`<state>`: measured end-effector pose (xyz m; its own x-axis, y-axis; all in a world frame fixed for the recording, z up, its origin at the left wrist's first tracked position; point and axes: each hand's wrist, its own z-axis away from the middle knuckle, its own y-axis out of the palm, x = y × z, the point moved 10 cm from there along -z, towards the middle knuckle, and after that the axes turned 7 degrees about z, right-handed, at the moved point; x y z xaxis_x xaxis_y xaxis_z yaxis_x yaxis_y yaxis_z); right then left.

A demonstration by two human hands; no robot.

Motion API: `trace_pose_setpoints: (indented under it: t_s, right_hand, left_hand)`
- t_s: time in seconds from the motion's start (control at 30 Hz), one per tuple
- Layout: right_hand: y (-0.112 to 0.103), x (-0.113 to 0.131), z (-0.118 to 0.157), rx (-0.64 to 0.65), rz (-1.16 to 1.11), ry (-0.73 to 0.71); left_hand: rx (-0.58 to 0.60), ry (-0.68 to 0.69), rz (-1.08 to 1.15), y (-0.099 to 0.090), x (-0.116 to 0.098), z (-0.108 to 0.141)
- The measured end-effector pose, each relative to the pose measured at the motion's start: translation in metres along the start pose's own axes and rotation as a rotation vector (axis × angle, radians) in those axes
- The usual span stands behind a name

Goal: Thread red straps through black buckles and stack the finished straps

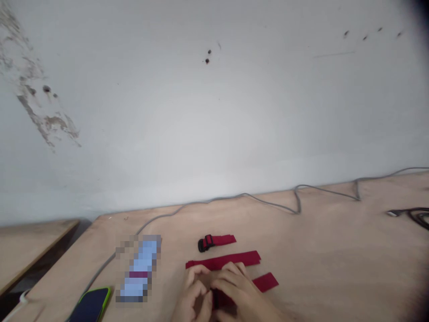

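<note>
At the bottom middle, my left hand (193,293) and my right hand (236,288) meet with fingers bent and pinched together. Between them is a red webbing strap (266,281), whose free end sticks out to the right from under my right hand. A small dark part shows between the fingertips, too hidden to name. Just beyond the knuckles lies a flat red strap (228,259), partly covered by the fingers. Farther back rests a short folded red strap (223,240) with a black plastic buckle (205,243) at its left end.
Left of the hands lies a blurred-out bluish rectangular thing (139,268), and a phone (90,305) in a green case. A grey cable (244,194) runs along the wall and down the wooden table (321,250). A dark coiled cable (417,217) lies at the right.
</note>
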<state>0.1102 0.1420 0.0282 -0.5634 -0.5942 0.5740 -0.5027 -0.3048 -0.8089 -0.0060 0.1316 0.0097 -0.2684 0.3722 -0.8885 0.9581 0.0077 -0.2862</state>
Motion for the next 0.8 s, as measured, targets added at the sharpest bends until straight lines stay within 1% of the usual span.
trace_pose_setpoints:
  t_s: [0.1, 0.17, 0.2, 0.27, 0.37, 0.47, 0.57, 0.67, 0.73, 0.8]
  right_hand:
    - [-0.004, -0.006, 0.002, 0.043, 0.007, 0.030]
    - [-0.007, -0.010, 0.004, 0.077, 0.019, 0.050]
    - [-0.008, -0.012, 0.004, 0.086, 0.027, 0.060]
    - [-0.010, -0.015, 0.004, 0.080, 0.041, 0.077]
    - [-0.009, -0.022, 0.004, 0.051, 0.021, 0.098]
    - [-0.007, -0.031, 0.005, -0.012, -0.064, 0.148]
    - [-0.006, -0.041, 0.007, -0.119, -0.288, 0.220]
    - [0.000, -0.046, 0.010, -0.187, -0.530, 0.293]
    - [0.006, -0.047, 0.012, -0.198, -0.602, 0.332]
    - [0.014, -0.046, 0.014, -0.173, -0.627, 0.350]
  left_hand:
    - [-0.043, -0.138, 0.104, -0.017, 0.002, -0.006]
    - [-0.096, -0.228, 0.200, -0.028, 0.004, -0.009]
    - [-0.119, -0.254, 0.243, -0.031, 0.004, -0.010]
    - [-0.153, -0.264, 0.299, -0.034, 0.002, -0.011]
    - [-0.131, -0.259, 0.326, -0.027, 0.001, -0.011]
    - [-0.070, -0.311, 0.378, -0.014, 0.007, -0.008]
    - [-0.025, -0.365, 0.467, -0.004, 0.015, -0.004]
    - [-0.010, -0.376, 0.532, 0.000, 0.017, -0.003]
    - [-0.001, -0.380, 0.533, 0.001, 0.015, -0.002]
    - [0.017, -0.391, 0.535, 0.002, 0.013, -0.001]
